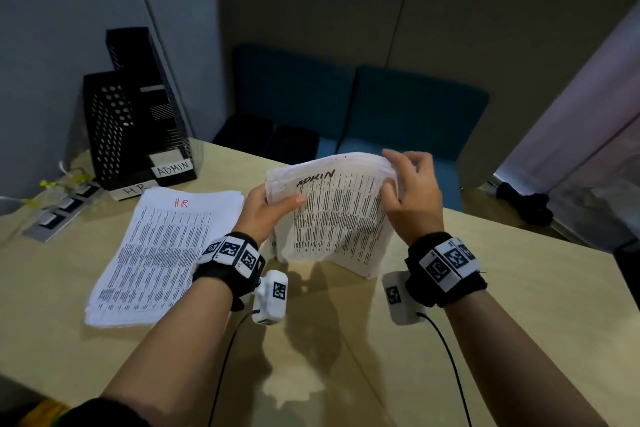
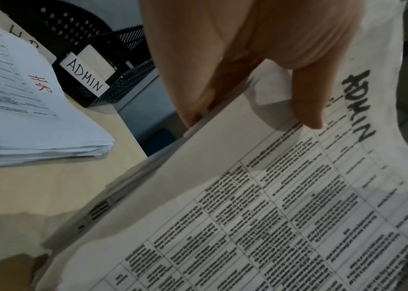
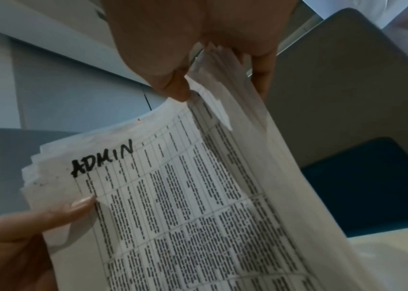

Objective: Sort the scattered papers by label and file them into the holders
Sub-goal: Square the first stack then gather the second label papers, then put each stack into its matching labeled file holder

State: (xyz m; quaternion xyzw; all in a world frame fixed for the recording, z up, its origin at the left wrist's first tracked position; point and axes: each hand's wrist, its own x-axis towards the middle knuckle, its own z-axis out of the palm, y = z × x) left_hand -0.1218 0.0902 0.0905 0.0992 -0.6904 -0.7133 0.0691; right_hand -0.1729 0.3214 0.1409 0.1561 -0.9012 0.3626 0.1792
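Both hands hold a stack of printed sheets marked ADMIN (image 1: 337, 208) (image 2: 272, 196) (image 3: 185, 196) above the table, bowed upward. My left hand (image 1: 266, 210) (image 2: 247, 59) grips its left edge, thumb on top. My right hand (image 1: 410, 184) (image 3: 197, 39) pinches the upper right corner, where the sheets fan apart. A second stack marked HR (image 1: 162, 253) (image 2: 18, 110) lies flat on the table to the left. Two black mesh holders stand at the back left: one labelled ADMIN (image 1: 166, 135) (image 2: 113, 65), one labelled HR (image 1: 107, 135).
The wooden table (image 1: 519, 305) runs to a far edge just behind the held stack. Blue seats (image 1: 412, 107) sit beyond it. A power socket strip with cables (image 1: 59, 208) lies left of the holders. Wrist camera cables trail toward me.
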